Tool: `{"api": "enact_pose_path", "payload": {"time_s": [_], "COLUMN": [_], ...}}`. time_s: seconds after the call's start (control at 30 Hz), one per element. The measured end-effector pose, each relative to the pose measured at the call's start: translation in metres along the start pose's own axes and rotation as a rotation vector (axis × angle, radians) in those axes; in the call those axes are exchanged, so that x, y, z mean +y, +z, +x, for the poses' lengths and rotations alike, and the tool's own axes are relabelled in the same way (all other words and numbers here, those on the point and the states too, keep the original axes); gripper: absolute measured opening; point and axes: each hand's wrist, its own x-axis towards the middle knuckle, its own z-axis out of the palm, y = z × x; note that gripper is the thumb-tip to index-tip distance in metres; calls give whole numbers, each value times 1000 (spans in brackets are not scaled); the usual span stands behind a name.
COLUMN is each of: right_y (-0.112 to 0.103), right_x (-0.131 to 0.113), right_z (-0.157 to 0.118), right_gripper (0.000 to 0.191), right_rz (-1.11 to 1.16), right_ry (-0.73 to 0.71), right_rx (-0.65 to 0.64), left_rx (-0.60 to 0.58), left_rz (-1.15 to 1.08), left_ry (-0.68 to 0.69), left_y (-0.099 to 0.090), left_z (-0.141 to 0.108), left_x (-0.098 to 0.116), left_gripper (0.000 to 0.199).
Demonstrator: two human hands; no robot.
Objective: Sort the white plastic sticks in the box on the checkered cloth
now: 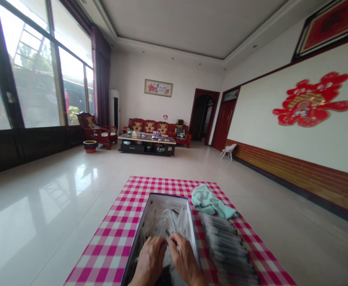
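Observation:
Both hands are over an open box (169, 195) with a dark blue edge and pale inside. Loose clear plastic tubes, like pen barrels (176, 218), fill its far part. My left hand (150, 256) is closed, thumb and fingers pinched together. Beside it my right hand (184, 256) is pinched too, its fingertips close to the left ones. A small dark thin tip (168, 232) shows just beyond the fingers; what they hold is mostly hidden. Right of the box lies a blurred row of slim clear-and-black sticks that look like pens (227, 246).
A mint green cloth (211, 201) lies crumpled behind the row. Everything rests on a pink-and-white checked tablecloth (111, 234). Across the tiled floor stand a low dark coffee table (146, 138), a red wooden sofa (150, 126), an armchair (96, 131) and a small white chair (228, 151).

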Motion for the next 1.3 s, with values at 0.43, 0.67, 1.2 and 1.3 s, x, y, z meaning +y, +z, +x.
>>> {"api": "enact_pose_path", "payload": {"time_s": [0.43, 0.67, 1.2, 1.3], "right_y": [0, 3, 11, 11], "right_x": [6, 13, 32, 32], "right_z": [4, 8, 17, 17], "right_gripper": [39, 33, 36, 42], "right_rz": [46, 25, -74, -65], "right_ry": [93, 92, 199, 215], "right_rx": [-14, 10, 123, 138], "left_rx": [-6, 0, 36, 38], "left_rz": [19, 79, 48, 43], "left_ry": [21, 58, 216, 243], "left_y": [2, 5, 17, 15], "left_z": [2, 11, 33, 34], "left_x": [-1, -1, -9, -7], "left_gripper": [18, 22, 19, 21]}}
